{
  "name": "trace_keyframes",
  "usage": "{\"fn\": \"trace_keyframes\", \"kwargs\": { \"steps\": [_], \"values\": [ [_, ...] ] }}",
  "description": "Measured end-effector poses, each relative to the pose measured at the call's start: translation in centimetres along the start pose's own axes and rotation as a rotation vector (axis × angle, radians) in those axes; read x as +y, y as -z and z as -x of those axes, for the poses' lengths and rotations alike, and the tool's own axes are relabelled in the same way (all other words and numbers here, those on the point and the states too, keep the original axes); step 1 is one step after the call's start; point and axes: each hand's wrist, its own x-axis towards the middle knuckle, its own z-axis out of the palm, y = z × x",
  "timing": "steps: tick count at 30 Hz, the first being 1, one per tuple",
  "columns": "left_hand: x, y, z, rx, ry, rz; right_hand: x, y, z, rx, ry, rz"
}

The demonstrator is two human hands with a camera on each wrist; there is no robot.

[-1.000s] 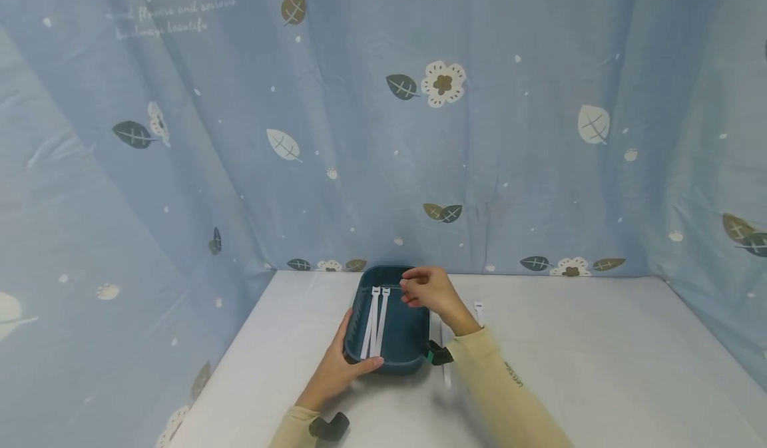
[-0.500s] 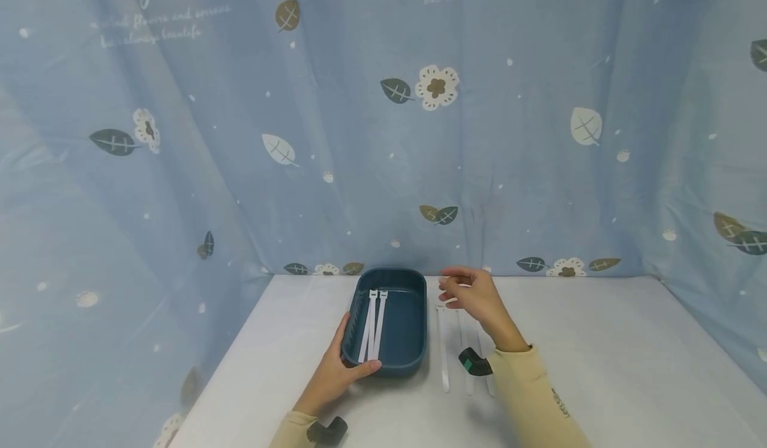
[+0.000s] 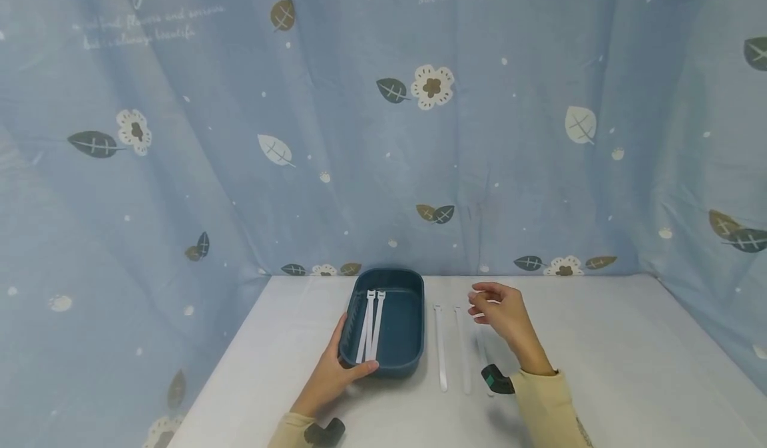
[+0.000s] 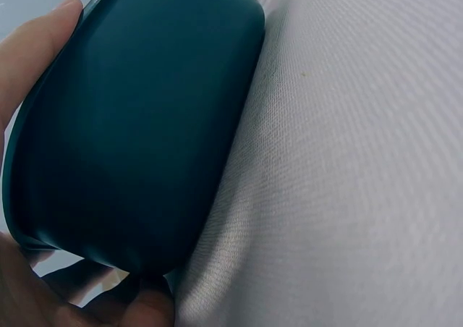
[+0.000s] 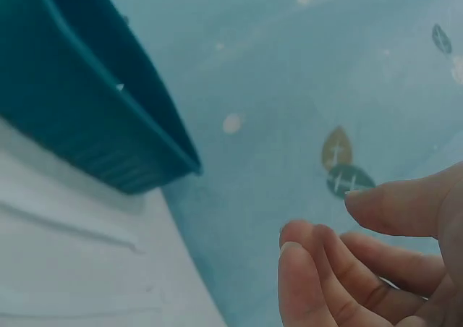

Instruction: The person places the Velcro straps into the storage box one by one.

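Observation:
A dark teal plastic bin (image 3: 403,331) sits on the white table, with a few white slotted-head strap ties (image 3: 377,325) lying lengthwise in its left part. My left hand (image 3: 328,376) grips the bin's near left corner; the left wrist view shows the thumb on the rim and fingers against the bin wall (image 4: 137,124). To the right, my right hand (image 3: 508,318) hovers above the table. Nothing shows between its thumb and bent, relaxed fingers in the right wrist view. Under it lies a white strap tie (image 3: 482,345), partly hidden by the hand and wrist.
Two more white ties, a left one (image 3: 441,351) and a middle one (image 3: 463,355), lie roughly parallel between bin and right hand. Behind the table (image 3: 599,368) hangs a blue patterned curtain (image 3: 335,102), which also runs down the left and right sides.
My right hand has moved from over the bin rightward, past two ties, to above the third. The left hand keeps its grip on the bin. The head view has shifted slightly.

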Motion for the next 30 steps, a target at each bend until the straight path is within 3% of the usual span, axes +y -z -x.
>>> {"fn": "trace_keyframes", "kwargs": {
  "steps": [10,15,21,30],
  "values": [
    [0.1,-0.1,0.3,0.005,0.01,-0.017,2.9,-0.1,-0.7,-0.03,-0.005,0.1],
    [0.0,-0.1,0.1,0.004,0.006,-0.025,4.2,-0.2,-0.9,-0.044,-0.037,0.214],
    [0.0,0.0,-0.3,-0.023,-0.021,0.021,4.9,-0.3,-0.9,-0.088,-0.116,0.384],
    [-0.4,0.1,-0.1,0.004,-0.014,0.003,5.7,-0.6,-1.0,-0.1,-0.116,0.461]
  ]
}}
